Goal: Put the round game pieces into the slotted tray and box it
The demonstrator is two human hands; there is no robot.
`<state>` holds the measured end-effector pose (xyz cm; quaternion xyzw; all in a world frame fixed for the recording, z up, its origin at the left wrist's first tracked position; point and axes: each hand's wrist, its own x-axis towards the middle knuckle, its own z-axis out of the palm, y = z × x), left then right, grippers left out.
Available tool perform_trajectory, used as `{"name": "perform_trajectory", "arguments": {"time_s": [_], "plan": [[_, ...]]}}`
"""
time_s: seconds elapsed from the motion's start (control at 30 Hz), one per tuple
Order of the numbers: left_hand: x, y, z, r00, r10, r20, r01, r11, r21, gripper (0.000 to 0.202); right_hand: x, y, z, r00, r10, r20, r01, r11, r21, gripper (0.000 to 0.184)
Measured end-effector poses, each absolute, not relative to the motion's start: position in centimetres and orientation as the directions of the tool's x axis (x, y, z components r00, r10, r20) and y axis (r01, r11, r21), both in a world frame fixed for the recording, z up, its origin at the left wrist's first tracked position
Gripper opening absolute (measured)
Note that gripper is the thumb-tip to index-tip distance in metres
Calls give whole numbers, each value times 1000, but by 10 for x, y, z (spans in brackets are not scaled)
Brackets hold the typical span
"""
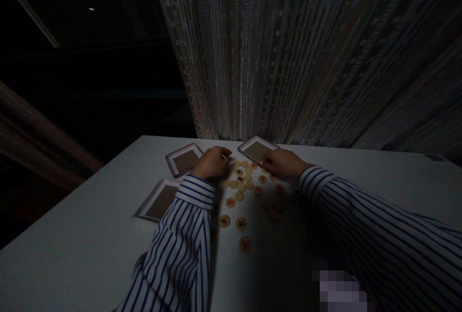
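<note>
2 hands [211, 163], 3 square trays [179, 149], about 24 xiangqi pieces [241, 187]

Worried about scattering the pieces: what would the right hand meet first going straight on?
The right hand would likely meet a round cream game piece first, though depth is hard to judge here.

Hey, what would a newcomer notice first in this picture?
A cluster of cream round pieces marked with red and black characters fills the middle of the white table, the left hand and right hand at its far edge. Blue-striped sleeves run up from the bottom, and three brown-centred square trays lie beyond.
</note>
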<state>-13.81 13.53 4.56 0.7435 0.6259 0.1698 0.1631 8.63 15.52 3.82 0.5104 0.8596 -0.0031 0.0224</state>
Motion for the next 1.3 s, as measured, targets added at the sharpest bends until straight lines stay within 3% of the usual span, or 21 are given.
{"name": "perform_trajectory", "arguments": {"time_s": [0.47, 0.67, 1.0, 1.3], "plan": [[-160, 126, 63, 170, 984, -50, 927, -143, 346, 30, 79, 155, 39, -443, 895, -57, 893, 446, 59, 32], [-167, 121, 65, 265, 956, -122, 926, -217, 309, 25, 69, 149, 44, -513, 858, -15, 858, 513, 7, 31], [-179, 105, 50, 295, 956, -3, 909, -279, 310, 31, 51, 136, 49, -619, 784, 32, 769, 614, -178, 22], [-179, 94, 36, 290, 956, 42, 895, -286, 343, 34, 37, 131, 44, -647, 762, -1, 753, 638, -161, 24]]}}
